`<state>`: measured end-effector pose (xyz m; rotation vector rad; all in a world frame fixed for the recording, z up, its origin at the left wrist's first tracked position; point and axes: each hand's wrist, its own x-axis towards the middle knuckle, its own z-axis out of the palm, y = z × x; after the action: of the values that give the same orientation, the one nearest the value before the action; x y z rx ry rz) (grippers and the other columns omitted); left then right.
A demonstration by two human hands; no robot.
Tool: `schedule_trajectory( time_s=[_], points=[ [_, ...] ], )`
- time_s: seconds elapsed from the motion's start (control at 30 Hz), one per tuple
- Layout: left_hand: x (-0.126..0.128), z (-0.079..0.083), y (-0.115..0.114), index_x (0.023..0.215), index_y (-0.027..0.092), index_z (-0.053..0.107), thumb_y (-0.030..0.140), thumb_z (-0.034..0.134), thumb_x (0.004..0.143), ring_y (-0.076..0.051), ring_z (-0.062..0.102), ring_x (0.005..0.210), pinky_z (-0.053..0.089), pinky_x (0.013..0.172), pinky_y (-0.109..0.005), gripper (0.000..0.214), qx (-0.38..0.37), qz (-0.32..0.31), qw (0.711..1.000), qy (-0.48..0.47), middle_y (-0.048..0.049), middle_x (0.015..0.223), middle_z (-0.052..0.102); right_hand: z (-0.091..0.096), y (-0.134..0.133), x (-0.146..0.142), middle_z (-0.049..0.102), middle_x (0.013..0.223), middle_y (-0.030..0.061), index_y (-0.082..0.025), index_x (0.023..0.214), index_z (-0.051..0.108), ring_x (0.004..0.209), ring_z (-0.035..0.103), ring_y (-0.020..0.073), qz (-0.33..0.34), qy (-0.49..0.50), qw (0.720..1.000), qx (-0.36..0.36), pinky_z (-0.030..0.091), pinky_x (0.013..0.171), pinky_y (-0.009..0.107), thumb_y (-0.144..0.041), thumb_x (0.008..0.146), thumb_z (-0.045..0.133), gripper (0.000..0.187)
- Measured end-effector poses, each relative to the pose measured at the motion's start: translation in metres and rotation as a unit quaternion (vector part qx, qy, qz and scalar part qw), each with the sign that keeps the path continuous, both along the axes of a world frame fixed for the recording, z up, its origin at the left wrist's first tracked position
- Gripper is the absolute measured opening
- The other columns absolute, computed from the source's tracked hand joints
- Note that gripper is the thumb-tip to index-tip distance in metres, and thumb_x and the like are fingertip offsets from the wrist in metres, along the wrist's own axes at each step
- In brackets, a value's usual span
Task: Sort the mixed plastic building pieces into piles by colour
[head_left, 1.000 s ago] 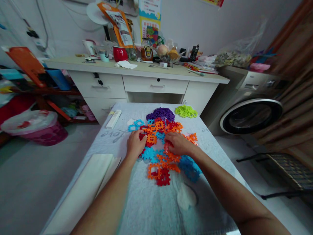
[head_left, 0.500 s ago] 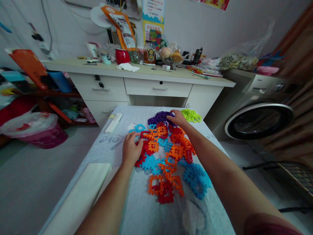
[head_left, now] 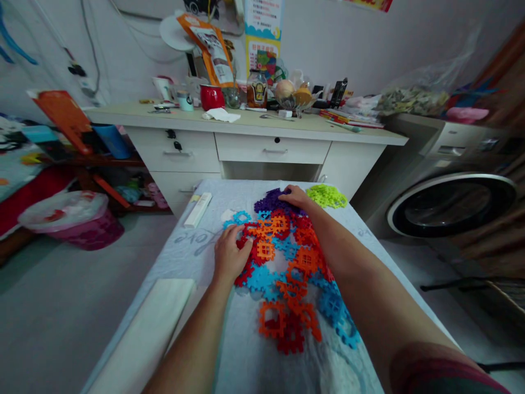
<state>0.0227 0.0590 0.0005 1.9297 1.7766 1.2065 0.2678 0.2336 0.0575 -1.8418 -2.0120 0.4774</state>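
Note:
A heap of notched plastic building pieces lies on the cloth-covered table [head_left: 197, 339]. My left hand [head_left: 230, 253] rests at the heap's left edge with thumb and fingers apart, touching the red pieces [head_left: 248, 269]. Orange pieces [head_left: 266, 250] and light blue pieces [head_left: 262, 280] lie just beside it. At the far end my right hand [head_left: 296, 198] reaches over the purple pieces [head_left: 267, 202], fingers loosely spread; its far fingertips are partly hidden. Lime green pieces [head_left: 327, 196] form a separate pile to the right of that hand. My right forearm covers part of the heap's right side.
A long white box [head_left: 143, 328] lies along the table's left edge, with a smaller white box [head_left: 198, 210] farther back. Behind the table stands a white desk [head_left: 246, 127] bearing jars and a red cup [head_left: 212, 97]. A washing machine [head_left: 435, 164] stands right, a pink bin [head_left: 88, 230] left.
The whole view has shifted, so everything appears farther right and slightly lower. My right hand remains at the purple pile and my left hand at the red pieces.

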Motion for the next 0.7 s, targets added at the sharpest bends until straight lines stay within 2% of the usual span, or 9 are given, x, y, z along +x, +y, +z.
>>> schedule_trajectory(
  time_s=[0.07,0.2,0.27,0.37,0.47,0.5,0.53,0.6,0.7],
  points=[
    [0.001,0.001,-0.001,0.114,0.022,0.061,0.039,0.058,0.084,-0.027,0.055,0.122,0.041,0.108,-0.046,0.035,-0.005,0.0,1.0,0.002,-0.0091,0.126,0.061,0.006,-0.013,0.006,0.069,0.099,0.0055,-0.015,0.108,0.067,0.088,0.062,0.0185,0.025,0.025,0.999,0.008,0.047,0.082,0.028,-0.037,0.076,0.068,0.038],
    [0.002,0.003,-0.002,0.113,0.023,0.062,0.045,0.053,0.089,-0.025,0.057,0.12,0.042,0.106,-0.044,0.034,-0.012,-0.003,1.0,-0.004,-0.0075,0.123,0.063,0.021,-0.054,0.014,0.067,0.091,-0.0003,-0.017,0.11,0.065,0.08,0.06,0.0163,0.102,0.1,0.99,-0.019,0.048,0.076,0.027,-0.031,0.073,0.066,0.039],
    [0.002,0.004,-0.002,0.112,0.023,0.063,0.047,0.047,0.092,-0.024,0.058,0.117,0.043,0.105,-0.043,0.035,-0.008,-0.009,1.0,-0.014,-0.0072,0.121,0.065,0.028,-0.081,0.012,0.066,0.097,0.0005,-0.018,0.111,0.064,0.086,0.059,0.0174,0.163,0.109,0.981,-0.006,0.048,0.081,0.03,-0.03,0.072,0.067,0.04],
    [0.003,0.007,-0.002,0.111,0.022,0.064,0.047,0.04,0.095,-0.023,0.06,0.115,0.043,0.103,-0.041,0.038,-0.001,-0.013,1.0,-0.028,-0.0066,0.118,0.067,0.039,-0.126,0.002,0.062,0.112,0.005,-0.019,0.112,0.064,0.103,0.057,0.021,0.259,0.101,0.959,0.053,0.044,0.096,0.036,-0.029,0.072,0.071,0.042],
    [0.003,0.009,-0.002,0.111,0.022,0.064,0.048,0.038,0.095,-0.023,0.06,0.113,0.044,0.102,-0.04,0.04,-0.001,-0.021,0.999,-0.033,-0.0067,0.117,0.068,0.05,-0.165,-0.007,0.059,0.123,0.0081,-0.021,0.123,0.061,0.115,0.054,0.0228,0.376,0.106,0.92,0.034,0.042,0.101,0.038,-0.037,0.077,0.073,0.05],
    [0.003,0.009,-0.002,0.112,0.022,0.064,0.048,0.038,0.095,-0.023,0.061,0.113,0.044,0.102,-0.041,0.041,-0.003,-0.024,0.999,-0.032,-0.0068,0.117,0.068,0.053,-0.173,-0.006,0.058,0.127,0.0083,-0.022,0.125,0.06,0.117,0.054,0.023,0.394,0.11,0.912,0.024,0.042,0.102,0.038,-0.041,0.078,0.073,0.052],
    [0.003,0.009,-0.002,0.112,0.022,0.064,0.049,0.039,0.095,-0.024,0.061,0.113,0.044,0.102,-0.041,0.041,-0.005,-0.026,0.999,-0.03,-0.0069,0.117,0.068,0.054,-0.177,-0.004,0.057,0.129,0.008,-0.024,0.126,0.06,0.118,0.054,0.0229,0.398,0.117,0.91,0.016,0.043,0.101,0.038,-0.044,0.079,0.072,0.052],
    [0.003,0.007,-0.002,0.113,0.022,0.063,0.05,0.042,0.094,-0.024,0.061,0.114,0.044,0.102,-0.041,0.04,-0.009,-0.026,0.999,-0.02,-0.0067,0.117,0.068,0.051,-0.171,0.007,0.059,0.127,0.0077,-0.023,0.123,0.062,0.11,0.059,0.0217,0.347,0.145,0.926,0.015,0.047,0.095,0.037,-0.046,0.083,0.067,0.046],
    [0.003,0.003,-0.001,0.114,0.024,0.063,0.052,0.047,0.091,-0.024,0.06,0.115,0.042,0.104,-0.042,0.04,-0.016,-0.021,1.0,0.006,-0.006,0.118,0.068,0.035,-0.133,0.038,0.067,0.105,0.0073,-0.018,0.11,0.066,0.09,0.064,0.0193,0.162,0.164,0.972,0.048,0.05,0.084,0.035,-0.044,0.089,0.057,0.034]
  ],
)
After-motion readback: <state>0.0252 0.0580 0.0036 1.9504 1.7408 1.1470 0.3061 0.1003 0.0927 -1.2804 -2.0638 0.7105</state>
